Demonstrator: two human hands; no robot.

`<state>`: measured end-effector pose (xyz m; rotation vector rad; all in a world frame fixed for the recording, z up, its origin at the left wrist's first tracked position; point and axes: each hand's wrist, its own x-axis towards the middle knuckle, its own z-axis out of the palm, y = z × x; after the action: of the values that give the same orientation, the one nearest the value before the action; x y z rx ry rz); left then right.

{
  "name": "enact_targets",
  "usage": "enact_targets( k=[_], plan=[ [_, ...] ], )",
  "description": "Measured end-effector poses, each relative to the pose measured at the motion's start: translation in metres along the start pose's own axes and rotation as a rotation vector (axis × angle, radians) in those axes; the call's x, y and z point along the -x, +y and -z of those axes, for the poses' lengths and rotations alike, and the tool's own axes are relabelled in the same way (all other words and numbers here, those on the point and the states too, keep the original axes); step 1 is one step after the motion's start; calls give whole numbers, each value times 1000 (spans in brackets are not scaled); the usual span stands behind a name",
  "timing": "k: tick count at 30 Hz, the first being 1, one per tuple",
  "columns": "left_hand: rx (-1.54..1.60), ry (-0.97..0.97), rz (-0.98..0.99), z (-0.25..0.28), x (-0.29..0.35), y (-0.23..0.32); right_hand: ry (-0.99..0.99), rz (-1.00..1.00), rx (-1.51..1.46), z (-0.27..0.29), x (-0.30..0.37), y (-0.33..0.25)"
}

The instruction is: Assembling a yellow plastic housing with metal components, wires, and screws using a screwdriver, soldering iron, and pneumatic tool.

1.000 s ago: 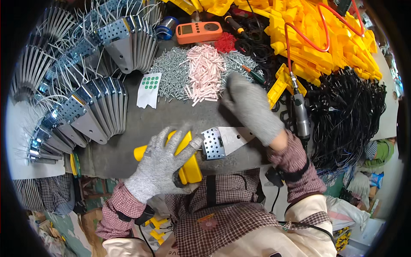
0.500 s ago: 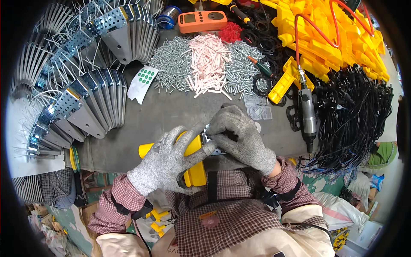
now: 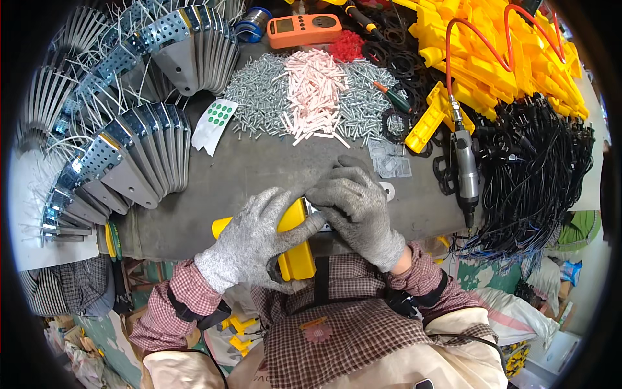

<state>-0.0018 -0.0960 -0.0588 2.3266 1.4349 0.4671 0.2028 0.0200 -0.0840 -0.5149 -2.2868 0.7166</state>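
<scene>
A yellow plastic housing point(image 3: 298, 261) lies at the table's near edge, and my gloved left hand point(image 3: 241, 241) is closed round it from the left, thumb stretched across its top. Against the housing's right side sits a shiny metal bracket point(image 3: 309, 207), mostly covered by my fingers. My gloved right hand point(image 3: 358, 211) is over that bracket with its fingers curled together; what they pinch is hidden. A rounded grey end with a hole point(image 3: 389, 190) sticks out past the right hand.
Piles of screws point(image 3: 259, 97) and pale pink sleeves point(image 3: 316, 94) lie ahead. Fanned metal brackets point(image 3: 133, 172) stand left. To the right are a pneumatic screwdriver point(image 3: 465, 172) on a red hose, black cables point(image 3: 531, 175) and heaped yellow housings point(image 3: 492, 58). Small clear plastic pieces point(image 3: 391, 160) lie near the right hand.
My right hand has turned and moved slightly left, its fingers now drawn down over the bracket. The left hand keeps its hold on the yellow housing, almost unmoved.
</scene>
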Motion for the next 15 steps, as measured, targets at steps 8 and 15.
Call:
enact_targets(
  k=[8, 15],
  plan=[
    [-92, -62, 52, 0, -3, 3, -125, -100, 90, 5, 14, -21],
    [-48, -61, 34, 1, -3, 7, 6, -568, 600, 93, 7, 35]
  ],
)
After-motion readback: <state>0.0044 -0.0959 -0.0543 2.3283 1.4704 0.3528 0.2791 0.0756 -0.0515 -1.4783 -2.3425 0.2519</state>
